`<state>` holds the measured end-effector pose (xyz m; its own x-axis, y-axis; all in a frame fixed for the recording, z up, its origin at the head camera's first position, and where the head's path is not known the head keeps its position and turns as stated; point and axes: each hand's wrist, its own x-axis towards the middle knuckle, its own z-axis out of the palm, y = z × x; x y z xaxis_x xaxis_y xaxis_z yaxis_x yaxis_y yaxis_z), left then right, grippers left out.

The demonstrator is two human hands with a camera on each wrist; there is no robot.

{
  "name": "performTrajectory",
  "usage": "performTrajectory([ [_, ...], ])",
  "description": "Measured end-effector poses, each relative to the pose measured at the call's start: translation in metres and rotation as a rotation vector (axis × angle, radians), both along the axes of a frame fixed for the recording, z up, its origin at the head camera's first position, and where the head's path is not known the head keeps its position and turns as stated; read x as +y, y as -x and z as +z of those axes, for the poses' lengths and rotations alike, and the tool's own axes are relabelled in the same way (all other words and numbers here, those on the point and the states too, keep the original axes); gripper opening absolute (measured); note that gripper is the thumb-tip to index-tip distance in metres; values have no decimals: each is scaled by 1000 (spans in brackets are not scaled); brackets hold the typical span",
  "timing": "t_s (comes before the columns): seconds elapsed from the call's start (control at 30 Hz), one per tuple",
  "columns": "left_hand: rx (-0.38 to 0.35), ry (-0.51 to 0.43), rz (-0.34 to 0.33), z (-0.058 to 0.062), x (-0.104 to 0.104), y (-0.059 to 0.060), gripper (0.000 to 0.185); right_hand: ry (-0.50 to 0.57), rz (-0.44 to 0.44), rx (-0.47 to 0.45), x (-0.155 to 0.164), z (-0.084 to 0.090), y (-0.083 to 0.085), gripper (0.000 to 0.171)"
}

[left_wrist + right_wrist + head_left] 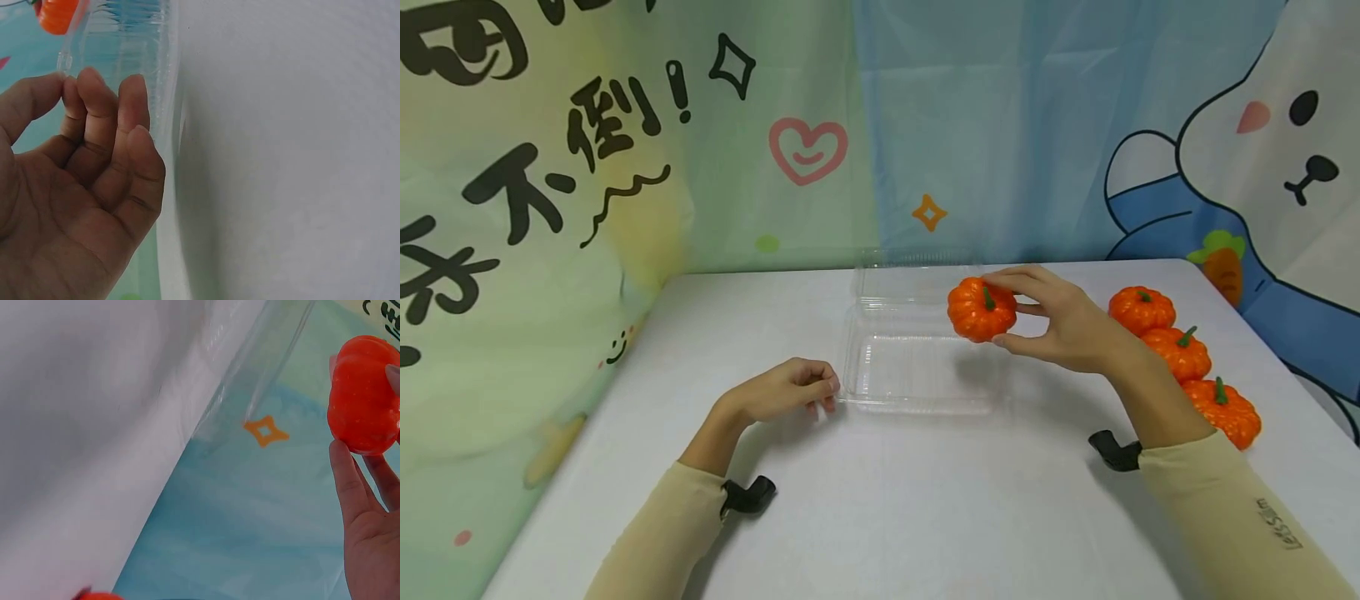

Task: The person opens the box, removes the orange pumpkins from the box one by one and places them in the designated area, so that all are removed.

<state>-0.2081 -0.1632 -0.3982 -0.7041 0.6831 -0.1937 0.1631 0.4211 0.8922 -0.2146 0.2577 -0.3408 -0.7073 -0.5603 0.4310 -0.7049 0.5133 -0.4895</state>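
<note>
My right hand (1067, 325) holds a small orange toy pumpkin (973, 312) with a green stem, pinched between thumb and fingertips. The pumpkin is raised over the right part of a clear plastic clamshell box (887, 367), whose lid (895, 283) is folded back toward the curtain. In the right wrist view the fingers spread along the side of the pumpkin (359, 394). At the box's near left corner is my left hand (793, 387). The left wrist view shows its thumb and index finger pinching the box's edge, the other fingers loosely bent.
Three more orange pumpkins sit in a slanting row at the right of the white table (925, 500): a far one (1141, 308), a middle one (1176, 353) and a near one (1228, 417). A printed curtain (1000, 125) hangs behind the table's back edge.
</note>
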Motion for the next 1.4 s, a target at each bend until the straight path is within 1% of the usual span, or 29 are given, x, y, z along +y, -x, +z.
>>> performTrajectory([
  [0.17,-12,-10,1,-1,0,-1,26,7,-83,-18,14,3,-5,75],
  [0.27,-13,-7,5,-1,0,-1,26,1,-117,-51,22,4,-7,75],
  [0.4,-13,-1,7,-1,-1,-2,26,-39,-182,-76,33,4,-10,74],
  [0.57,-6,-2,3,-1,-2,-1,25,-97,-276,-59,48,2,-11,74],
  [0.67,-4,0,4,-1,-3,0,25,-130,-327,-72,54,0,-10,73],
  [0.9,-3,4,4,-2,-4,-1,26,-209,-445,-180,61,-11,-10,75],
  [1.0,-3,-1,3,-2,-4,-1,25,-230,-466,-211,64,-14,-9,76],
  [1.23,7,-2,-8,-2,-3,0,24,-316,-478,-245,75,-19,-5,78],
  [1.4,8,-5,-11,-1,-3,2,25,-343,-486,-274,80,-23,-1,79],
])
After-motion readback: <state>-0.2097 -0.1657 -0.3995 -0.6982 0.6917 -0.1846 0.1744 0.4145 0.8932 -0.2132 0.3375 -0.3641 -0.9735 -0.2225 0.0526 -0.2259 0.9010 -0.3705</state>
